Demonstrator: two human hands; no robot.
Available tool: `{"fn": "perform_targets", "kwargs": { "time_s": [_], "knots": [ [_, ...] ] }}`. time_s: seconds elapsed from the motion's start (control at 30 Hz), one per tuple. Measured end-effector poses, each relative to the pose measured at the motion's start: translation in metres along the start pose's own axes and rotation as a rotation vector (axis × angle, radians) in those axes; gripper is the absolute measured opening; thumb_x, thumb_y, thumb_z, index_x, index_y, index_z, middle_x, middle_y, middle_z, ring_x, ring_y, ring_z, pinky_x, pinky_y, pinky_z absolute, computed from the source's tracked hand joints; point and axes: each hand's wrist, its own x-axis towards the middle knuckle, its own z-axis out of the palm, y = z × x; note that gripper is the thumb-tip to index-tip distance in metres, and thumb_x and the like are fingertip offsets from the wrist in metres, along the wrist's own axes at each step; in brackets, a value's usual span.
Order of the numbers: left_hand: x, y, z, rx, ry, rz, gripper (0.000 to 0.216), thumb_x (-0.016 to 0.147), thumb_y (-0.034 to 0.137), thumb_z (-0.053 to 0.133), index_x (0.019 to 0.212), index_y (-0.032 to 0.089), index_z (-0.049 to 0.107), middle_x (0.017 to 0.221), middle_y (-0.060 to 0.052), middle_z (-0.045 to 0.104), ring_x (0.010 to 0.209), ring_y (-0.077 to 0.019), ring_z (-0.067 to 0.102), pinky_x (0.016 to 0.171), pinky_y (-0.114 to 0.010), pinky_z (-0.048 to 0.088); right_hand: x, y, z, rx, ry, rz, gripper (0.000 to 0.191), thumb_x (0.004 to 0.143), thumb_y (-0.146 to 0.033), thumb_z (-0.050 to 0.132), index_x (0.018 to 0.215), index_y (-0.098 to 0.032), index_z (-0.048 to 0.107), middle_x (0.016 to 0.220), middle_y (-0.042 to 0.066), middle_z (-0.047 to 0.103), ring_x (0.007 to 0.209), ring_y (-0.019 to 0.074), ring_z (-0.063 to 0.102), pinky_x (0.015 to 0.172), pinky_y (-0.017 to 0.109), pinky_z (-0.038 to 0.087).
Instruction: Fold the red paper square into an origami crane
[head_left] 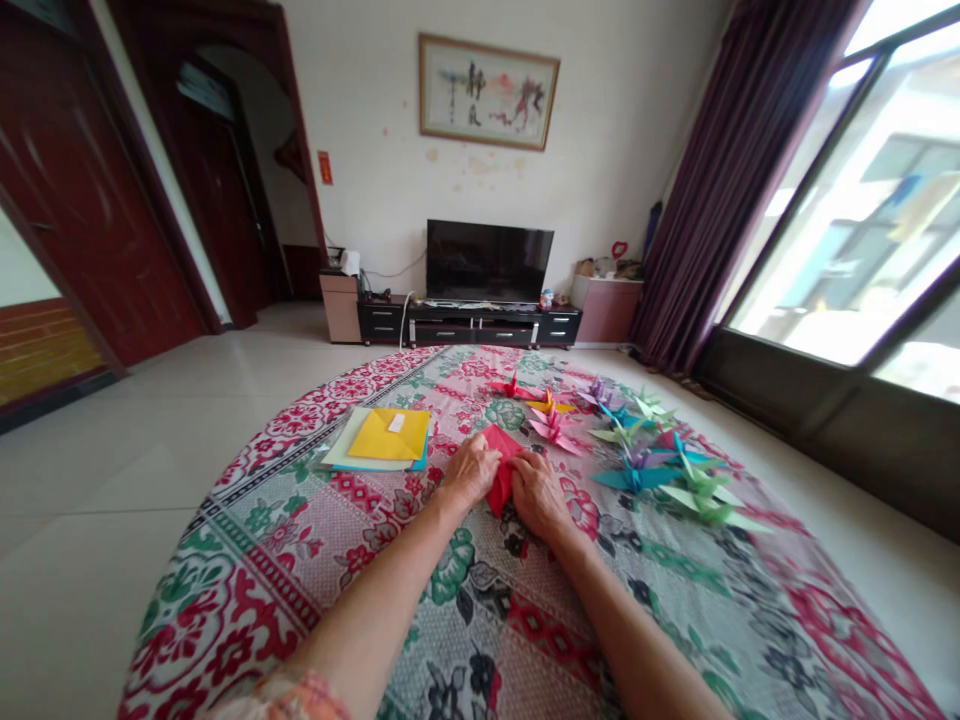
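Note:
A folded red paper [501, 462] lies on the flowered cloth [480, 610] in front of me. My left hand [471, 470] presses on its left side with fingers curled over the paper. On the paper's right side my right hand [537, 492] grips it the same way. A stack of coloured paper sheets [382, 438], yellow on top, lies to the left of my hands. Several folded paper cranes [637, 450] in red, pink, purple, teal and green sit to the right and beyond.
The round cloth covers a low surface on a tiled floor [112, 470]. A television [489, 262] on a dark cabinet stands at the far wall. Dark doors [90, 220] are on the left, a curtain [720, 200] and large window on the right.

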Motion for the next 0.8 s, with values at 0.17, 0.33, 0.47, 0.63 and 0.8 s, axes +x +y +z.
{"fn": "perform_targets", "kwargs": {
  "time_s": [0.17,0.33,0.47,0.63,0.8],
  "knots": [
    [0.001,-0.004,0.005,-0.011,0.050,0.010,0.030,0.089,0.029,0.039,0.097,0.023,0.067,0.094,-0.006,0.054,0.089,-0.0157,0.051,0.083,-0.026,0.041,-0.002,0.003,0.000,0.150,0.073,0.007,0.030,0.082,-0.010,0.039,0.094,-0.019,0.066,0.105,0.007,0.061,0.098,0.0162,0.054,0.091,0.028,0.038],
    [0.001,-0.006,0.007,-0.024,0.047,0.009,0.027,0.088,0.026,0.042,0.093,0.022,0.067,0.091,-0.005,0.053,0.086,-0.0148,0.051,0.079,-0.024,0.041,-0.010,0.001,-0.009,0.330,0.124,-0.174,0.037,0.074,0.000,0.036,0.086,-0.020,0.065,0.104,0.005,0.057,0.100,0.0153,0.051,0.089,0.029,0.039],
    [0.000,-0.006,0.006,-0.052,0.019,-0.004,0.023,0.085,0.023,0.045,0.089,0.020,0.067,0.092,-0.006,0.053,0.086,-0.0147,0.050,0.077,-0.023,0.040,-0.018,-0.007,-0.018,0.295,-0.032,-0.331,0.035,0.072,0.001,0.038,0.079,-0.022,0.063,0.114,0.002,0.052,0.108,0.0154,0.046,0.093,0.030,0.034],
    [-0.001,-0.008,0.009,-0.080,0.062,0.003,0.024,0.086,0.025,0.044,0.088,0.020,0.067,0.092,-0.005,0.053,0.085,-0.0148,0.049,0.076,-0.023,0.039,-0.020,-0.012,-0.020,0.242,-0.101,-0.363,0.028,0.076,-0.002,0.042,0.069,-0.021,0.061,0.111,0.001,0.052,0.105,0.0160,0.044,0.092,0.031,0.031],
    [0.000,-0.011,0.011,-0.104,0.046,0.008,0.024,0.086,0.027,0.045,0.090,0.020,0.068,0.092,-0.005,0.052,0.086,-0.0148,0.049,0.077,-0.023,0.039,-0.017,-0.011,-0.021,0.215,-0.135,-0.417,0.024,0.078,-0.006,0.046,0.064,-0.020,0.060,0.107,0.001,0.053,0.102,0.0178,0.043,0.089,0.033,0.031]
  ]
}}
